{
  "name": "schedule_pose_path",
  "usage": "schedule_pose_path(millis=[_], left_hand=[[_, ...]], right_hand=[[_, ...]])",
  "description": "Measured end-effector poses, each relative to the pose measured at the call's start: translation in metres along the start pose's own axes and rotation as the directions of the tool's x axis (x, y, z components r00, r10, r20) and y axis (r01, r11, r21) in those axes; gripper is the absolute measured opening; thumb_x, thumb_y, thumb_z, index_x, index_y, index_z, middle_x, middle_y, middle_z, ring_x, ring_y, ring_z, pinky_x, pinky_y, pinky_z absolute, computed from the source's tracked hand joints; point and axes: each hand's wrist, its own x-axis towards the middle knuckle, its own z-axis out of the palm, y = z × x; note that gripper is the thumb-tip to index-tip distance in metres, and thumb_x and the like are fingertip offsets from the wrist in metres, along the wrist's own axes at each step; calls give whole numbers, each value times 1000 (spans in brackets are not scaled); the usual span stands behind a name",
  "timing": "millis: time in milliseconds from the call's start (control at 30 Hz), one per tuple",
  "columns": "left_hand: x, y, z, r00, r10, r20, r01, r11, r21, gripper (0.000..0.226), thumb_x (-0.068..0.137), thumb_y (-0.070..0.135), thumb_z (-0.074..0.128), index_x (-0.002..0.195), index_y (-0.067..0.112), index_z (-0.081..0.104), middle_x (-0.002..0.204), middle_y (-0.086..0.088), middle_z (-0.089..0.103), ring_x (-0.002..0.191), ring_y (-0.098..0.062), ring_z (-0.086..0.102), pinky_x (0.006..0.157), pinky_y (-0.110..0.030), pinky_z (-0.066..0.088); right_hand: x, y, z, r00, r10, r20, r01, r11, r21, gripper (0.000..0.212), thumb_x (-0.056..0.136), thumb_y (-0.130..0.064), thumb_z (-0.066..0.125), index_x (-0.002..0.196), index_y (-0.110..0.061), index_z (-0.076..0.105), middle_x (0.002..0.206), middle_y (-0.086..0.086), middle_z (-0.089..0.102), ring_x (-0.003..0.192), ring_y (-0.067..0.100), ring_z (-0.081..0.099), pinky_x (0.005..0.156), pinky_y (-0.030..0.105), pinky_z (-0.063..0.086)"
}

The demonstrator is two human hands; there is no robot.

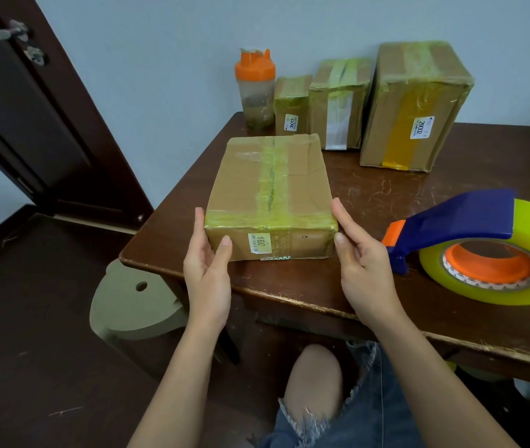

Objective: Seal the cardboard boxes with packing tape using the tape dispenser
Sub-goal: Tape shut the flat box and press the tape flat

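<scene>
Standing at a dark wooden table point(370, 202), scuffed, its near edge worn pale. Door point(30, 118) far left, dark, metal handle. Plain wall behind.

Far right, against the wall: big box point(415, 108), upright, taped, yellow strip down its front, white label. Just left of it, mid box point(338, 105), upright, white strip on its front. Left again, touching it, small box point(291, 106), label on its near face.

Flat box point(270, 195) lies near the table's near left corner, well apart from the row at the wall. Yellowish tape runs along its top seam and across the near edge; label reading "160" on the near side.

Dispenser point(451, 227) lies on its side at the right, near edge of table, just right of the flat box. Blue body, orange tip, big yellow roll point(490, 286) on an orange hub.

Shaker point(255, 88), orange lid, far left end of the row, beside the small box.

Left hand point(207, 273) holds the flat box's near left corner: thumb on the near face, fingers straight along the left side. Right hand point(362, 266) holds the near right corner likewise, thumb tip at the corner, fingers together along the right side.

Pale stool point(127, 305) under the table's left corner.
</scene>
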Motion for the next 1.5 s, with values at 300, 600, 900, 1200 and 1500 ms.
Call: schedule_pose_path(millis=[300, 600, 900, 1200, 1500], left_hand=[[-6, 1, 16, 998, 36, 53, -53, 926, 373, 78, 103, 35, 41, 152, 26, -19, 163, 13, -8, 149, -5, 0, 122, -30, 7], [15, 3, -23, 996, -88, 2, 87, 989, -121, 36, 103, 10, 41, 138, 12, 52, 133, 5, 61, 123, -7, 57, 108, -32, 43], [16, -1, -21, 992, -121, -46, 109, 973, -204, 31, 97, 6, 52, 118, 24, 65, 121, 8, 68, 118, -8, 61, 97, -25, 50], [16, -1, -16, 989, -29, -143, 16, 996, -90, 31, 94, 7, 58, 118, 26, 64, 110, 17, 71, 113, -3, 63, 96, -30, 53], [23, -3, -16, 981, -48, -186, 13, 982, -189, 26, 90, -1, 60, 108, 15, 70, 104, 7, 74, 109, -12, 67, 91, -33, 56]], right_hand=[[1, -3, 7, 993, -57, -105, 55, 998, -25, 51, 93, -1, 57, 135, -26, 44, 141, -11, 44, 131, -5, 40, 104, 11, 37], [0, -3, 5, 991, -21, -134, 25, 999, 26, 45, 92, -2, 59, 127, -31, 55, 138, -11, 50, 129, -4, 46, 106, 23, 42], [2, -2, 5, 989, 8, -150, 2, 998, 64, 43, 90, -4, 62, 128, -25, 59, 137, -12, 52, 127, 1, 50, 104, 28, 46], [2, 0, 9, 980, -44, -196, 44, 999, -5, 42, 89, -3, 63, 126, -21, 60, 131, -12, 54, 122, -6, 51, 100, 22, 47], [5, 2, 11, 976, -49, -211, 59, 997, 42, 43, 82, 1, 69, 120, -19, 63, 129, -3, 58, 122, -1, 53, 99, 22, 48]])
